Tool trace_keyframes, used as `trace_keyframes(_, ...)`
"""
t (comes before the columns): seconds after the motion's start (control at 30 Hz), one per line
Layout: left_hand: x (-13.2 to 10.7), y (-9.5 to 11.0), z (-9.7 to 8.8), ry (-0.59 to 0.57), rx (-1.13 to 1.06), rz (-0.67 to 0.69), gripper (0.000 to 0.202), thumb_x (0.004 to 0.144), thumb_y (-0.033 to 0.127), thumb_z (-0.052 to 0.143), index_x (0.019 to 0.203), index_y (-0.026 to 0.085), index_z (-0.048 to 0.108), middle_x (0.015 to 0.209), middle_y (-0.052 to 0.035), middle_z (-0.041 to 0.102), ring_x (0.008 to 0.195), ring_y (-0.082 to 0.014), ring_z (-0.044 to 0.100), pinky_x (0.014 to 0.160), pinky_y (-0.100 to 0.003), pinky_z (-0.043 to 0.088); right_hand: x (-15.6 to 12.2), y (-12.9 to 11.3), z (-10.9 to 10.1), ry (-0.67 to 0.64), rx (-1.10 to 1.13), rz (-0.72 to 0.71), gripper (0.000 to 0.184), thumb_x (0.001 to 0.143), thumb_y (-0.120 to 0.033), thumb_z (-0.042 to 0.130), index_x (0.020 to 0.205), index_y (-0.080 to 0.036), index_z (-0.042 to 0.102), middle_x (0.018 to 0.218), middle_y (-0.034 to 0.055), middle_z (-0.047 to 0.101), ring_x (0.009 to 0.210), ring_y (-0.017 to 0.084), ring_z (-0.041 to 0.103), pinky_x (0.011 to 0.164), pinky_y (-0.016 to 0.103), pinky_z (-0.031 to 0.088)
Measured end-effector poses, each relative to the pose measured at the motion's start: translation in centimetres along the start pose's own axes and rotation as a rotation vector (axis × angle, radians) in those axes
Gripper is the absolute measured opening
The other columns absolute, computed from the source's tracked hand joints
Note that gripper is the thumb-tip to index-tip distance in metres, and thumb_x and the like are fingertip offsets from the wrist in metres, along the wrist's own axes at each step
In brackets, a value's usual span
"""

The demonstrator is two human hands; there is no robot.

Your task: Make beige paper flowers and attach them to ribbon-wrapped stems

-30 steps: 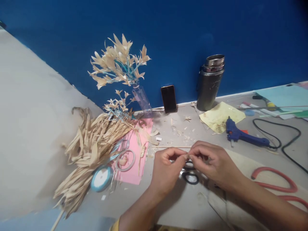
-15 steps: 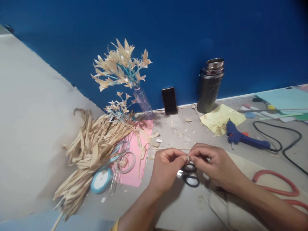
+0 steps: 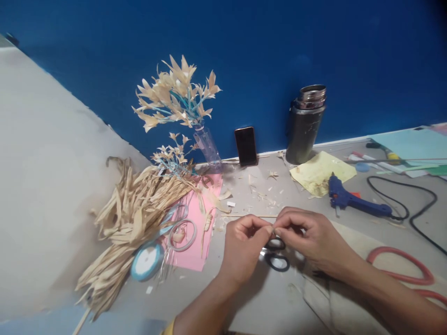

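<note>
My left hand [image 3: 246,242] is closed in a pinch, thumb against forefinger. Its fingertips meet those of my right hand [image 3: 307,235], which pinches in the same way. Whatever lies between them is small and mostly hidden by the fingers, so I cannot name it. Black-handled scissors [image 3: 278,262] lie on the table just below the fingertips, partly covered by the hands. Behind the hands a thin stick [image 3: 249,215] lies across the table.
Dried husks [image 3: 139,209], a blue ribbon spool [image 3: 147,261], a tape ring [image 3: 183,235] and pink paper [image 3: 195,256] lie left. Behind stand husk flowers [image 3: 178,97], a phone [image 3: 246,146] and a flask [image 3: 305,125]. Right are a glue gun [image 3: 359,202] and red handles [image 3: 424,274].
The hands stay almost in place, fingertips still together. My left hand has shifted very slightly to the right, and the small pale bit at the fingertips shows less.
</note>
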State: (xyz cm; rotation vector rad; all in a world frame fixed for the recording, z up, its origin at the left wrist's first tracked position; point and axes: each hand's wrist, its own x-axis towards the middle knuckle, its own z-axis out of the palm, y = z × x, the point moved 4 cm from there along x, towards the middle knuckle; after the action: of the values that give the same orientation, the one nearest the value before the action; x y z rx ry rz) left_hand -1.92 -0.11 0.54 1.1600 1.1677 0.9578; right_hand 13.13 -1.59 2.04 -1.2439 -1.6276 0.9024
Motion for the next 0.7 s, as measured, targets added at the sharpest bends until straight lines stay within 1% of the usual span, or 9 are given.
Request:
trace_keyframes(0.1,-0.3,0.22,0.13,0.039,0.091,0.061,0.011,0.075,0.022,0.068,0.067,0.015,0.07,0.063,-0.0013,0.068,0.062,-0.0128,0.059,0.063,-0.023,0.046,-0.05,-0.02,0.04,0.012,-0.013,-0.026,0.019,0.084,-0.021,0.058,0.068,-0.019,0.069,0.068,0.0017,0.067,0.061,0.014,0.058,0.056,0.024,0.043)
trace_keyframes(0.2,-0.62,0.52,0.34,0.087,0.179,0.12,0.012,0.077,0.021,0.066,0.068,0.015,0.071,0.065,-0.0015,0.069,0.066,-0.0137,0.06,0.065,-0.024,0.047,-0.19,0.02,0.09,0.051,-0.039,-0.049,0.018,0.084,-0.02,0.059,0.069,-0.019,0.068,0.068,0.0016,0.066,0.059,0.013,0.055,0.054,0.024,0.041)
trace_keyframes(0.27,-0.7,0.55,0.46,0.099,0.194,0.128,0.012,0.077,0.021,0.065,0.067,0.016,0.071,0.065,-0.0017,0.069,0.066,-0.014,0.06,0.065,-0.024,0.047,-0.27,0.04,0.11,0.075,-0.059,-0.05,0.017,0.082,-0.019,0.058,0.068,-0.019,0.067,0.067,0.0012,0.064,0.058,0.013,0.053,0.052,0.023,0.04)
trace_keyframes(0.4,-0.49,0.24,0.59,0.063,0.118,0.066,0.01,0.074,0.022,0.069,0.068,0.015,0.071,0.064,-0.0015,0.068,0.063,-0.0131,0.059,0.063,-0.024,0.047,-0.26,-0.07,0.12,0.079,-0.069,-0.046,0.018,0.081,-0.017,0.055,0.065,-0.019,0.064,0.065,0.0002,0.062,0.056,0.012,0.053,0.05,0.022,0.038)
trace_keyframes(0.5,-0.26,0.17,0.62,0.045,0.054,0.019,0.01,0.072,0.022,0.07,0.067,0.014,0.07,0.063,-0.0011,0.067,0.061,-0.012,0.058,0.062,-0.023,0.046,-0.21,-0.1,0.06,0.082,-0.054,-0.027,0.018,0.079,-0.018,0.054,0.064,-0.02,0.063,0.063,-0.0004,0.061,0.055,0.012,0.052,0.05,0.022,0.038)
trace_keyframes(0.6,-0.1,0.12,0.77,0.007,-0.029,-0.022,0.01,0.072,0.023,0.071,0.066,0.014,0.068,0.063,-0.0016,0.067,0.061,-0.0122,0.059,0.063,-0.023,0.047,-0.26,0.12,0.0,0.084,0.007,0.045,0.016,0.078,-0.021,0.056,0.063,-0.02,0.061,0.061,-0.0016,0.059,0.054,0.012,0.05,0.049,0.022,0.038)
trace_keyframes(0.7,-0.1,-0.07,0.87,-0.027,-0.085,-0.037,0.012,0.072,0.025,0.073,0.073,0.015,0.067,0.065,-0.0002,0.066,0.061,-0.012,0.059,0.062,-0.023,0.047,-0.38,0.4,-0.04,0.071,0.074,0.124,0.015,0.078,-0.024,0.056,0.064,-0.02,0.06,0.058,-0.0028,0.057,0.053,0.012,0.048,0.047,0.022,0.038)
